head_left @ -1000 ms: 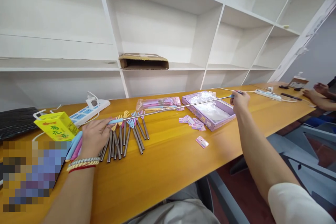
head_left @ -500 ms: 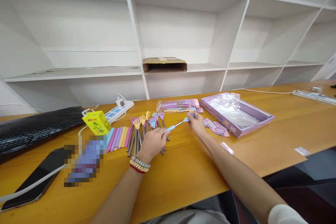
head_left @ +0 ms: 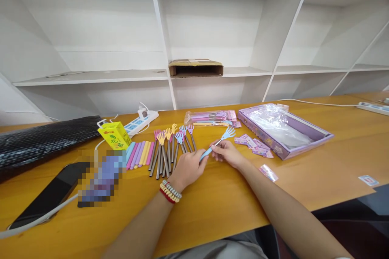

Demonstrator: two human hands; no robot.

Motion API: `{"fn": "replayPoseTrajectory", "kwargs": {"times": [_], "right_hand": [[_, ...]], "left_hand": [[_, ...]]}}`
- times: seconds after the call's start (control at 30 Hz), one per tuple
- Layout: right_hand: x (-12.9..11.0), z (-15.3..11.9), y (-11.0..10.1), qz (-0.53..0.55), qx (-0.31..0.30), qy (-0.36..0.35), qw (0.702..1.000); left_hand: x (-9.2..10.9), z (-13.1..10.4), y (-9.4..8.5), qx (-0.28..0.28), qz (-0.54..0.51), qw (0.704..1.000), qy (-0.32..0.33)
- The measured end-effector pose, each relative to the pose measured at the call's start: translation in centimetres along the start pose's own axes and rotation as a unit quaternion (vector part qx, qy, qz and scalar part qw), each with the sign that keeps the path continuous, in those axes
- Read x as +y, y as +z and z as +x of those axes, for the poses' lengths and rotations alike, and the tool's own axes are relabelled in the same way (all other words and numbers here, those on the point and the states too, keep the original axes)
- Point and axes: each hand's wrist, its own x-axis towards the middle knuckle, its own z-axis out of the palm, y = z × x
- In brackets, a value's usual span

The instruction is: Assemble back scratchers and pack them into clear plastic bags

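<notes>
A blue back scratcher (head_left: 228,132) with a hand-shaped head and a short metal rod slants up to the right between my hands. My left hand (head_left: 189,166) is closed round its blue handle. Just below the head, the fingers of my right hand (head_left: 227,153) pinch the rod. Left of my hands lies a bunch of scratcher heads on metal rods (head_left: 164,149), in pink, yellow, blue and purple. Beside them is a row of coloured handle tubes (head_left: 140,154). Bagged scratchers (head_left: 211,117) lie behind, and small printed cards (head_left: 257,145) lie to the right.
A purple box (head_left: 285,129) with clear plastic is at the right. At the left are a yellow carton (head_left: 114,135), a power strip (head_left: 141,122), a phone (head_left: 50,194) with a white cable, and a black wrapped bundle (head_left: 45,141). A cardboard box (head_left: 196,68) sits on the shelf.
My right hand has moved from the scratcher's head down to the rod, closer to my left hand. The head now shows fully, and less rod is visible. The camera view has shifted slightly.
</notes>
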Motion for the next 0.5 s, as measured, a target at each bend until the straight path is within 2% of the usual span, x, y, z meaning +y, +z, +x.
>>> {"fn": "replayPoseTrajectory", "kwargs": {"times": [0.1,0.2,0.27,0.33,0.4,0.43,0.5], "right_hand": [[0.3,0.0,0.0,-0.141,0.044,-0.018,0.989],[-0.9,-0.2,-1.0,-0.309,0.114,-0.077,0.941],[-2.8,-0.3,-2.8,-0.374,0.181,-0.101,0.904],[-5.2,-0.2,-5.9,-0.415,0.285,-0.097,0.858],[-7.5,-0.2,-10.2,-0.48,0.357,-0.043,0.8],[-8.4,-0.3,-12.5,-0.519,0.381,-0.003,0.765],[-9.3,-0.9,-17.0,-0.588,0.379,0.108,0.706]], "left_hand": [[0.0,0.1,0.1,0.018,0.033,0.999,-0.036],[-0.1,0.3,0.0,0.03,0.047,0.995,-0.077],[-0.5,0.4,-0.3,0.032,0.052,0.992,-0.114],[-0.9,0.6,-0.6,0.031,0.056,0.986,-0.152],[-1.3,0.8,-0.8,0.033,0.058,0.981,-0.18],[-1.5,0.8,-0.8,0.034,0.058,0.98,-0.187],[-1.7,0.9,-0.8,0.034,0.057,0.979,-0.191]]}}
